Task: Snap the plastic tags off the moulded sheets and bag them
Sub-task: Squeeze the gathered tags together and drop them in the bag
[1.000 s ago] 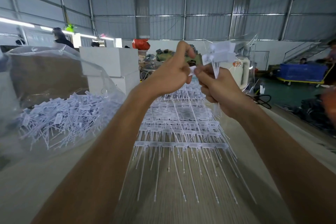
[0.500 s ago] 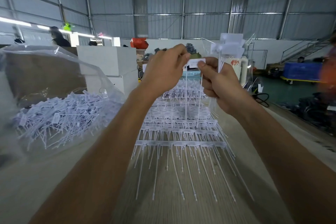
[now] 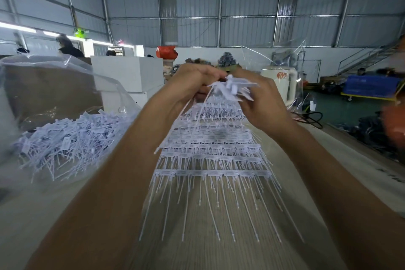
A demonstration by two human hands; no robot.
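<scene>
Both my hands are raised over the table, close together. My right hand (image 3: 260,103) grips a bunch of white plastic tags (image 3: 233,89) whose heads fan out above its fingers. My left hand (image 3: 186,90) pinches tags at the bunch's left side, their thin tails (image 3: 184,120) slanting down to the left. Below the hands the stacked moulded tag sheets (image 3: 210,158) lie flat on the table, long tails pointing toward me. A clear plastic bag (image 3: 65,142) on the left holds a heap of loose tags.
The wooden table (image 3: 306,182) runs away from me. A brown carton (image 3: 50,92) and white boxes (image 3: 129,74) stand behind the bag. A clear plastic sheet (image 3: 285,66) rises at the far right end. People and a blue cart (image 3: 370,85) are in the hall beyond.
Both hands dropped lower and came together. The tag stretched between them half a second ago is now against the bunch, and the bunch has tilted from upright to lying sideways over my right fingers.
</scene>
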